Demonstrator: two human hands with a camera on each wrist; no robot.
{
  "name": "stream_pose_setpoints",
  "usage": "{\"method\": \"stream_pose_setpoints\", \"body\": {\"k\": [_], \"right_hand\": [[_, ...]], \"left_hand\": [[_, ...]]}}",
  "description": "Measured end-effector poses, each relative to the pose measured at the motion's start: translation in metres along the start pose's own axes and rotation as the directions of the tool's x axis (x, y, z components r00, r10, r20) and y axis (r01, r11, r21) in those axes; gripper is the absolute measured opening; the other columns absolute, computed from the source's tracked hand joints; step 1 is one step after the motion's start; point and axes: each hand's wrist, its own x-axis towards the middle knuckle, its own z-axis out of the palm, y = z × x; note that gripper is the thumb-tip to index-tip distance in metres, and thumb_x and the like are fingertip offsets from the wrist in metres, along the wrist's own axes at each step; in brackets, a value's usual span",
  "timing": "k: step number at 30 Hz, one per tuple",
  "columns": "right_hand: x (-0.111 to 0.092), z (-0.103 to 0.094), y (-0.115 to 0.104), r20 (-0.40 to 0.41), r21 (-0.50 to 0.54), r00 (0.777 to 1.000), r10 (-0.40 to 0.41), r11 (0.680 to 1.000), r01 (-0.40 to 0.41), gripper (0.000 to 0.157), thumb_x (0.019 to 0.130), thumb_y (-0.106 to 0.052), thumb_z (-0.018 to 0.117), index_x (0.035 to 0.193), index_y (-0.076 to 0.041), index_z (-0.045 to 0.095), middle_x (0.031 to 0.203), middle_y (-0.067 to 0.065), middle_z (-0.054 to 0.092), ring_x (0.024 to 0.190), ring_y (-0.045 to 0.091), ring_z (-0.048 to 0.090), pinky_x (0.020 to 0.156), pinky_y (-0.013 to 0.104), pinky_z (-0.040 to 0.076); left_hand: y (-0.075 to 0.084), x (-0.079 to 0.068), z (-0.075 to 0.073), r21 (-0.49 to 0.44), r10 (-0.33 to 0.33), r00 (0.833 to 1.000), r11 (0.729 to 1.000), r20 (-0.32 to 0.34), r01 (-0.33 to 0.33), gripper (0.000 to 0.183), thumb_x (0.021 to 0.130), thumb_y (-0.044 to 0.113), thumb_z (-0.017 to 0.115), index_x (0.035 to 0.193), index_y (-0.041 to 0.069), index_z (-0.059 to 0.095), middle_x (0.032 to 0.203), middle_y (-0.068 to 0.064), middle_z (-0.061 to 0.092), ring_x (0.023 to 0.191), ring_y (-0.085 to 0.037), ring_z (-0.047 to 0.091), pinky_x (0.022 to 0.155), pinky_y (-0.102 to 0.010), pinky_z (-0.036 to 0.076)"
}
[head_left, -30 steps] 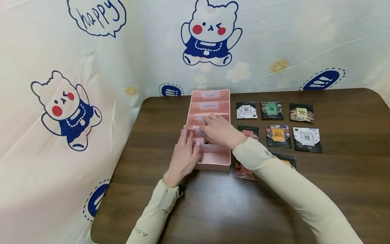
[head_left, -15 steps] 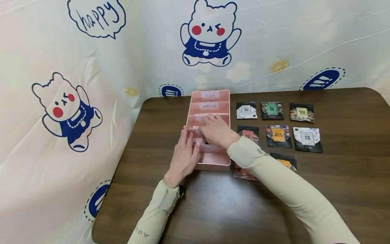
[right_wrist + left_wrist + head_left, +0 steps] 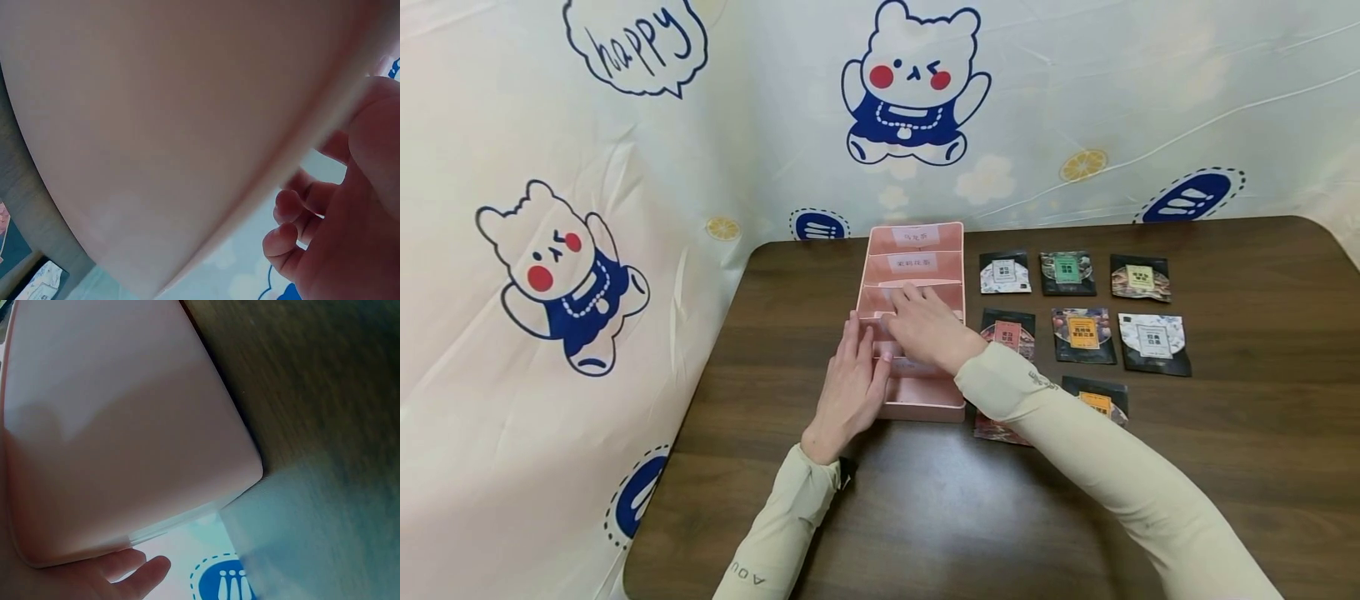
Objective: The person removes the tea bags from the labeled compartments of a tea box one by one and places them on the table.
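Observation:
A pink box (image 3: 922,413) with several cross compartments and white labels stands on the table. My left hand (image 3: 847,383) rests along its left rim, fingers extended forward and thumb at the inner edge. Over the middle compartments is my right hand (image 3: 931,329), its fingers bent down into the box. What lies under those fingers is hidden. In the right wrist view the right hand (image 3: 340,219) shows loosely bent fingers beyond the rim. The left wrist view has the box's pink wall (image 3: 125,456) in close-up, with left fingertips (image 3: 153,575) under its far edge.
Several dark packets with coloured labels lie right of the box, among them one with a green label (image 3: 1067,272) and one with an orange label (image 3: 1083,335). My right sleeve (image 3: 1097,450) partly covers a reddish packet (image 3: 997,428). A printed cloth (image 3: 760,125) hangs behind the table.
My right hand has shifted slightly left and deeper over the box. A dark patch seen below its fingers a second ago is now out of sight. The left hand stays put.

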Motion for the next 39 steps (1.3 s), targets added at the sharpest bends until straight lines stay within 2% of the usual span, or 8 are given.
{"method": "stream_pose_setpoints", "body": {"k": [8,11,14,17,23,31,36,39], "right_hand": [[-0.004,0.000,0.002,-0.031,0.050,0.999,-0.034,0.998,0.036,0.032,0.094,-0.020,0.063,0.125,-0.016,0.064,0.141,0.009,0.053,0.127,0.029,0.051,0.109,0.048,0.037],[-0.006,0.000,0.004,-0.031,0.060,0.999,-0.037,0.997,0.039,0.027,0.093,-0.013,0.061,0.120,-0.016,0.065,0.130,0.007,0.062,0.121,0.028,0.057,0.107,0.046,0.038],[-0.008,0.001,0.006,-0.036,0.067,0.999,-0.031,0.997,0.033,0.023,0.092,-0.008,0.060,0.113,-0.015,0.066,0.110,0.006,0.071,0.109,0.025,0.064,0.102,0.045,0.042],[-0.011,0.000,0.008,-0.017,0.070,1.000,-0.012,0.997,0.013,0.019,0.091,-0.008,0.062,0.108,-0.015,0.067,0.097,0.005,0.073,0.096,0.023,0.067,0.097,0.044,0.044],[-0.017,0.001,0.013,0.010,0.037,1.000,0.018,0.999,-0.019,0.018,0.083,-0.005,0.069,0.098,-0.015,0.071,0.089,0.003,0.073,0.087,0.023,0.065,0.087,0.041,0.046],[-0.021,0.003,0.017,-0.017,0.028,0.999,0.038,0.999,-0.037,0.018,0.083,-0.003,0.069,0.094,-0.016,0.073,0.085,0.002,0.073,0.084,0.024,0.064,0.075,0.038,0.044],[-0.022,0.000,0.018,-0.025,0.041,0.999,0.047,0.998,-0.046,0.019,0.083,-0.003,0.068,0.097,-0.015,0.072,0.086,0.003,0.073,0.085,0.024,0.063,0.078,0.039,0.046],[-0.023,-0.004,0.020,-0.066,0.052,0.996,0.061,0.997,-0.057,0.016,0.084,-0.002,0.065,0.093,-0.013,0.071,0.085,0.004,0.072,0.085,0.026,0.064,0.080,0.042,0.048]], "left_hand": [[0.000,0.000,-0.001,-0.011,0.001,1.000,1.000,0.004,-0.001,0.060,0.102,0.038,0.035,0.145,-0.002,0.039,0.163,-0.014,0.011,0.149,-0.031,0.020,0.108,-0.058,0.032],[0.000,0.000,-0.001,-0.013,0.001,1.000,1.000,0.002,-0.001,0.060,0.102,0.039,0.034,0.145,-0.002,0.039,0.163,-0.014,0.011,0.149,-0.031,0.019,0.108,-0.059,0.033],[0.000,0.000,0.000,-0.018,0.005,1.000,1.000,-0.002,-0.005,0.060,0.102,0.039,0.034,0.145,-0.003,0.040,0.163,-0.015,0.012,0.148,-0.032,0.020,0.107,-0.060,0.033],[0.000,0.000,0.000,-0.021,0.004,1.000,1.000,0.002,-0.004,0.061,0.102,0.040,0.034,0.145,-0.003,0.039,0.163,-0.014,0.011,0.149,-0.031,0.019,0.108,-0.060,0.032],[-0.001,0.000,-0.001,-0.021,0.008,1.000,1.000,0.007,-0.007,0.061,0.102,0.040,0.032,0.145,-0.003,0.039,0.163,-0.014,0.011,0.149,-0.031,0.019,0.108,-0.059,0.032],[-0.001,0.000,-0.001,-0.015,0.010,1.000,1.000,0.012,-0.010,0.060,0.102,0.040,0.033,0.144,-0.003,0.040,0.163,-0.014,0.010,0.148,-0.032,0.020,0.108,-0.059,0.033],[-0.002,0.000,-0.002,-0.018,0.011,1.000,1.000,0.013,-0.010,0.060,0.102,0.039,0.034,0.144,-0.003,0.040,0.163,-0.014,0.011,0.148,-0.032,0.021,0.108,-0.058,0.033],[-0.002,0.000,-0.001,-0.019,0.012,1.000,1.000,0.011,-0.012,0.059,0.102,0.038,0.035,0.145,-0.003,0.039,0.163,-0.015,0.011,0.148,-0.032,0.021,0.108,-0.059,0.033]]}}
